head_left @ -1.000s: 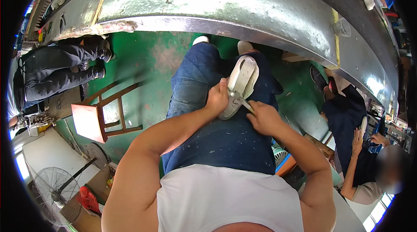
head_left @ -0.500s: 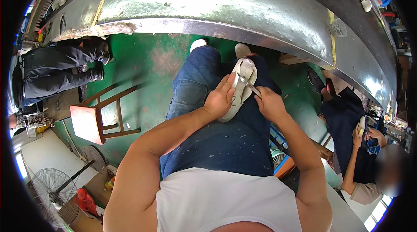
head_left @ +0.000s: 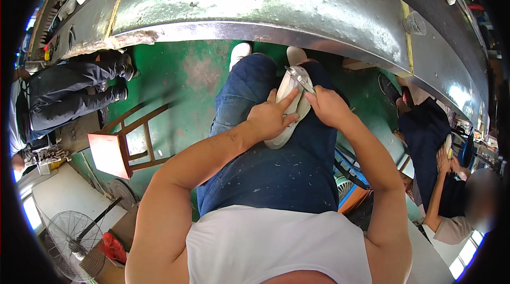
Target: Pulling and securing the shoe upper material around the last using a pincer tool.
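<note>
A white shoe sole [head_left: 287, 106] lies lengthwise on my right thigh, over blue jeans. My left hand [head_left: 270, 117] presses on its left side, two fingers stretched along it. My right hand [head_left: 326, 106] sits at the sole's right edge and pinches a small metal tool [head_left: 300, 80] whose tip rests near the sole's far end. Both forearms come in from the lower edge. My two white shoes [head_left: 240, 51] show beyond my knees.
A long curved metal workbench [head_left: 276, 7] runs across the top. A wooden stool [head_left: 119, 143] stands on the green floor at left, beside a seated person in dark trousers [head_left: 69, 95]. Another person [head_left: 443, 177] works at right. A fan [head_left: 71, 233] stands at lower left.
The sole has swung from upright and raised to lying flatter along my thigh. My left hand's fingers have spread over it and my right hand has moved up to its far end.
</note>
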A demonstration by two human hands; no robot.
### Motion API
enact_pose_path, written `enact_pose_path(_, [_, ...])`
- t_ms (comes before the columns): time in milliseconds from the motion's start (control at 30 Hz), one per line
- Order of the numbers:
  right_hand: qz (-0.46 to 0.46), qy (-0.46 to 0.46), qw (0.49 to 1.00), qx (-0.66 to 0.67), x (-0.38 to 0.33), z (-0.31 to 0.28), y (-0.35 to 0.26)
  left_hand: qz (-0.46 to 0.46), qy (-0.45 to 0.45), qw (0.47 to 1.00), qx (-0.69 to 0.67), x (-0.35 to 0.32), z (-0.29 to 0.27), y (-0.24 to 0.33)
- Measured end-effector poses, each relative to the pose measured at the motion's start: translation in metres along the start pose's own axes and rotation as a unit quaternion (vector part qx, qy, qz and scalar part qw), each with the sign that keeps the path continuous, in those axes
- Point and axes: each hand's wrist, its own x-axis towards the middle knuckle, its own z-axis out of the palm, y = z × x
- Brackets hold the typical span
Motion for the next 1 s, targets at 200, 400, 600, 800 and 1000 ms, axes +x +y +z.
enact_pose_path(200, [0.016, -0.026, 1.000, 0.007, -0.012, 0.005, 0.002, 0.010, -0.019, 0.999, -0.028, -0.019, 0.020, -0.012])
enact_pose_path(400, [0.029, -0.021, 0.986, 0.162, -0.041, 0.009, -0.016, -0.013, 0.032, 0.882, -0.469, -0.016, 0.066, -0.053])
enact_pose_path(600, [0.033, -0.071, 0.977, 0.197, -0.065, 0.017, -0.009, -0.064, 0.000, 0.977, -0.201, -0.024, 0.010, -0.029])
enact_pose_path(800, [0.048, -0.063, 0.973, 0.218, -0.074, 0.023, -0.027, 0.014, -0.039, 0.962, -0.269, -0.037, -0.060, -0.091])
enact_pose_path(1000, [-0.051, 0.064, 0.937, 0.339, -0.041, 0.046, -0.059, 0.017, -0.028, 0.966, -0.256, -0.036, -0.054, -0.091])
